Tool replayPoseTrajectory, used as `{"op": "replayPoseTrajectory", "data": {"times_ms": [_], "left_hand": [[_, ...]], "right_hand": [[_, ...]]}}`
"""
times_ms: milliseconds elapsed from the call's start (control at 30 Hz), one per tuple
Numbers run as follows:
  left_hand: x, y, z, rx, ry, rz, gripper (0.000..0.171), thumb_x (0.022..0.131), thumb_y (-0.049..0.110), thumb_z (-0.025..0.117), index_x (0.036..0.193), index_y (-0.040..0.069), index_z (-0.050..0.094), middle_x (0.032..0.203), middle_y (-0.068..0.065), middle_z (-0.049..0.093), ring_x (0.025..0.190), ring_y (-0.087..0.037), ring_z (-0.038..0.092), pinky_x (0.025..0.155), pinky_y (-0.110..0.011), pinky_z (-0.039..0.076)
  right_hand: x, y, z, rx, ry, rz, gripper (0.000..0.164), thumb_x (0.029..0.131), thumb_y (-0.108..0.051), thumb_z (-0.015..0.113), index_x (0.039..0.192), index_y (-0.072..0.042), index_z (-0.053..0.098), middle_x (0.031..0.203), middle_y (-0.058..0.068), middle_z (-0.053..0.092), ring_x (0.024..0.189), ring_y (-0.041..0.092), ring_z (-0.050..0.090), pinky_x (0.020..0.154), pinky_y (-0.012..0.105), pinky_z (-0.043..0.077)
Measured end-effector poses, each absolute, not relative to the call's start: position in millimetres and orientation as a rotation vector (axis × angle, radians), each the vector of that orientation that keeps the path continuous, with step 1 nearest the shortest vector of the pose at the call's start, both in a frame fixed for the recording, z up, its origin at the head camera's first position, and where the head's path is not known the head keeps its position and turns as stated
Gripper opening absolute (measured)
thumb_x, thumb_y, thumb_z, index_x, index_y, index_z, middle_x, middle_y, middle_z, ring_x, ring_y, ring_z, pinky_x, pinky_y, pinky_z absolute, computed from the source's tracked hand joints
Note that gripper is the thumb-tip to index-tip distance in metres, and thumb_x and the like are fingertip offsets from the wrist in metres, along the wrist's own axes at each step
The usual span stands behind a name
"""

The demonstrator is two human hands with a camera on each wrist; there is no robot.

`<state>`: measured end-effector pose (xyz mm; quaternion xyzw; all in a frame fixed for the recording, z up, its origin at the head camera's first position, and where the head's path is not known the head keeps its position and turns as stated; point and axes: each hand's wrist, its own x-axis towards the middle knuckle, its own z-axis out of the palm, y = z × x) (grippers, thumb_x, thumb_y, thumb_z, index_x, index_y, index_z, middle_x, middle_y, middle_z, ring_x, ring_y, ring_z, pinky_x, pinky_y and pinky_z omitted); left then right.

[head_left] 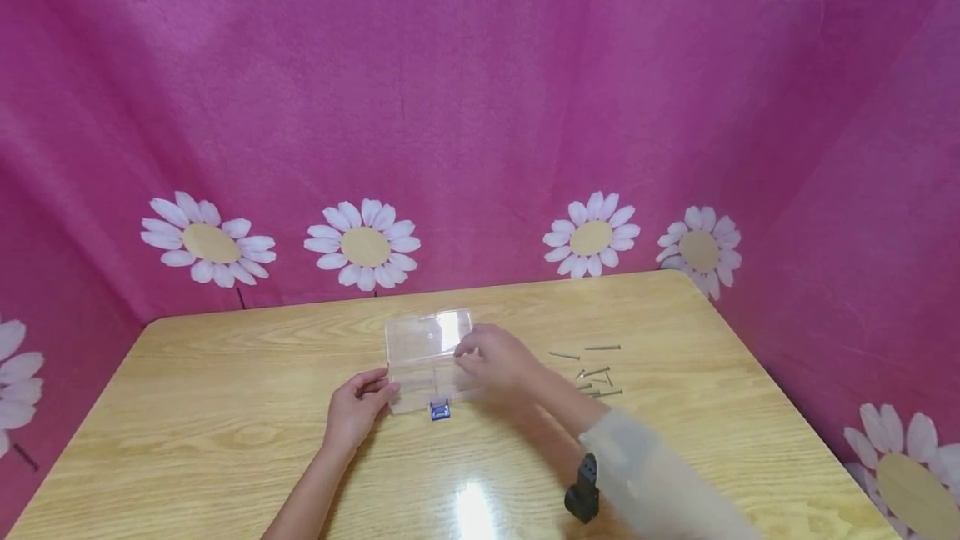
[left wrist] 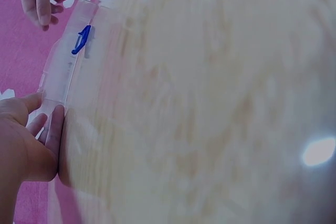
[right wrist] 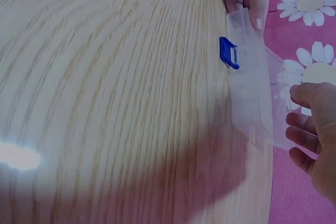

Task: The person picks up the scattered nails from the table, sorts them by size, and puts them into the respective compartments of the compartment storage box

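A clear plastic box (head_left: 411,397) with its lid (head_left: 411,340) raised toward the back stands on the wooden table, and inner dividers show through it. Its blue latch (head_left: 440,410) hangs at the front. My left hand (head_left: 352,411) holds the box's left end, thumb at the upper rim and fingers along the outer side. Over the right part of the box is my right hand (head_left: 497,357), its fingers loosely bent beside the lid with nothing visible between them in the right wrist view.
Several thin metal nails (head_left: 603,347) lie scattered on the table (head_left: 247,407) to the right of the box. A pink cloth with daisies (head_left: 480,123) hangs behind the table and at its sides. A black device (head_left: 582,490) sits at the right forearm.
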<state>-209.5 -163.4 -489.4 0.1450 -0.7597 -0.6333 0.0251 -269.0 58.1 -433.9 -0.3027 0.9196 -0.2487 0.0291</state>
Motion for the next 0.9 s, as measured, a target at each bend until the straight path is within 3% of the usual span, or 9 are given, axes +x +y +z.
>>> {"op": "replayPoseTrajectory", "data": {"times_ms": [633, 900], "left_hand": [[-209.6, -163.8, -489.7, 0.454, -2.365, -1.943, 0.039, 0.077, 0.015, 0.067, 0.113, 0.003, 0.057, 0.100, -0.012, 0.060, 0.071, -0.006, 0.057, 0.061, -0.018, 0.052], [-209.8, -163.3, -490.7, 0.458, -2.362, -1.952, 0.038, 0.078, 0.014, 0.066, 0.113, 0.002, 0.057, 0.102, -0.013, 0.059, 0.074, -0.007, 0.056, 0.062, -0.019, 0.052]], "right_hand": [[-277.2, 117.5, -432.4, -0.916, 2.913, -0.722, 0.017, 0.082, -0.025, 0.059, 0.092, -0.013, 0.066, 0.086, -0.002, 0.060, 0.083, 0.014, 0.055, 0.076, 0.029, 0.047], [-280.7, 140.2, -434.2, -0.872, 2.943, -0.724, 0.017, 0.081, -0.023, 0.060, 0.092, -0.012, 0.067, 0.082, -0.002, 0.057, 0.072, 0.009, 0.049, 0.064, 0.024, 0.044]]}}
